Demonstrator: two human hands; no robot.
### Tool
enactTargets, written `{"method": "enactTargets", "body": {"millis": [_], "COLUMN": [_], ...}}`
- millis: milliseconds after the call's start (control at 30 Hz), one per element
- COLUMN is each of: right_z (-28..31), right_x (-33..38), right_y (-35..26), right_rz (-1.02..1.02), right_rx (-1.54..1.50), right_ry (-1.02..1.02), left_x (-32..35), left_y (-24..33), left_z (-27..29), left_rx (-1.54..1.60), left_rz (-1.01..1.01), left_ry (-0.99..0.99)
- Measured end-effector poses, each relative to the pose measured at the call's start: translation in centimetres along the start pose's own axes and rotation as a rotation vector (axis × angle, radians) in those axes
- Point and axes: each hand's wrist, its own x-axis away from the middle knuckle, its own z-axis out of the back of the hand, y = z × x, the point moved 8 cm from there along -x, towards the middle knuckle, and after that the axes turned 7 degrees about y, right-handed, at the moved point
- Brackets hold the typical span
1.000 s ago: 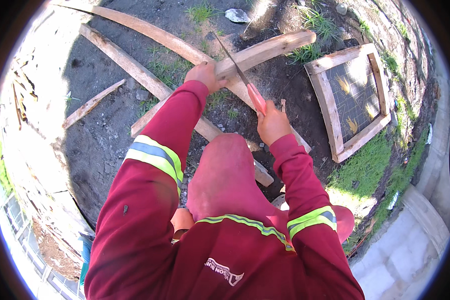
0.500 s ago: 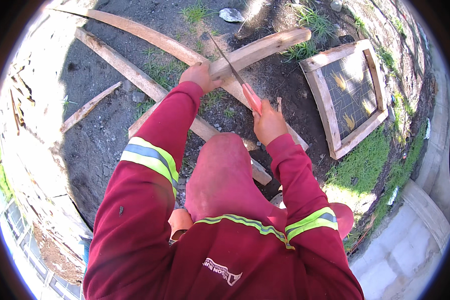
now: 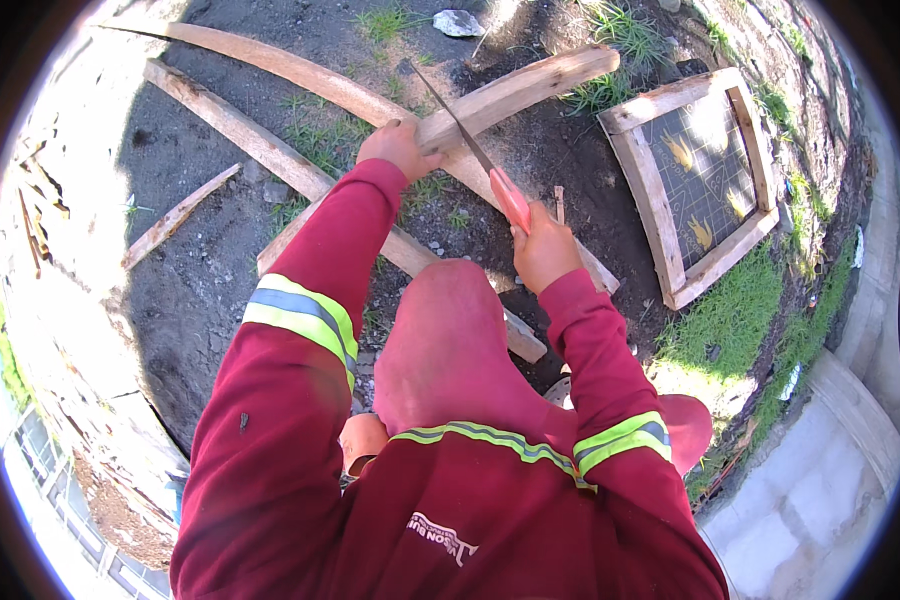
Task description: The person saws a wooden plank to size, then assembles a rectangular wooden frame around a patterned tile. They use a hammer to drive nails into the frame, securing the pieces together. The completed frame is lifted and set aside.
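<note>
My left hand (image 3: 398, 150) grips the near end of a pale wooden board (image 3: 530, 85) that slants up toward the far right. My right hand (image 3: 542, 250) is closed around the pink handle of a hand saw (image 3: 470, 145). The saw's thin blade angles up to the left and lies across the board just beside my left hand. My raised knee in red trousers sits below the board, between my two red sleeves.
Several long planks (image 3: 260, 130) lie crossed on dark soil with tufts of grass. A square wooden frame with mesh (image 3: 695, 180) lies to the right. A small stone (image 3: 458, 22) sits at the top. Concrete edging (image 3: 850, 420) runs along the right.
The right hand has drawn the saw back a little toward me, and the blade sits slightly lower on the board. The left hand keeps its hold on the board.
</note>
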Motion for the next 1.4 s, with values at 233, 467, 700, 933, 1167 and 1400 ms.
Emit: {"method": "enactTargets", "body": {"millis": [233, 467, 700, 933, 1167, 1400], "right_z": [6.7, -0.3, 6.8, -0.5, 6.5, -0.9], "right_x": [8.9, -0.4, 8.4, -1.1, 8.9, 0.0], "right_y": [0.2, -0.1, 0.2, -0.4, 1.0, 1.1], "right_rz": [0.004, 0.008, 0.026, 0.093, -0.02, 0.035], "right_rx": [-0.002, -0.004, 0.017, -0.07, 0.036, 0.002], "right_ry": [-0.011, 0.011, -0.032, 0.12, -0.069, 0.02], "left_x": [-0.7, 0.0, -0.3, -0.3, -0.5, -0.2], "left_y": [-0.5, 0.1, -0.3, 0.3, -0.3, 0.1], "left_z": [-0.7, -0.5, -0.6, -0.1, -0.7, -0.1], "left_rx": [0.052, -0.005, 0.025, -0.013, 0.028, -0.028], "left_rz": [-0.034, -0.031, -0.022, -0.038, -0.031, -0.011], "left_ry": [0.061, 0.007, 0.029, 0.044, 0.008, 0.037]}}
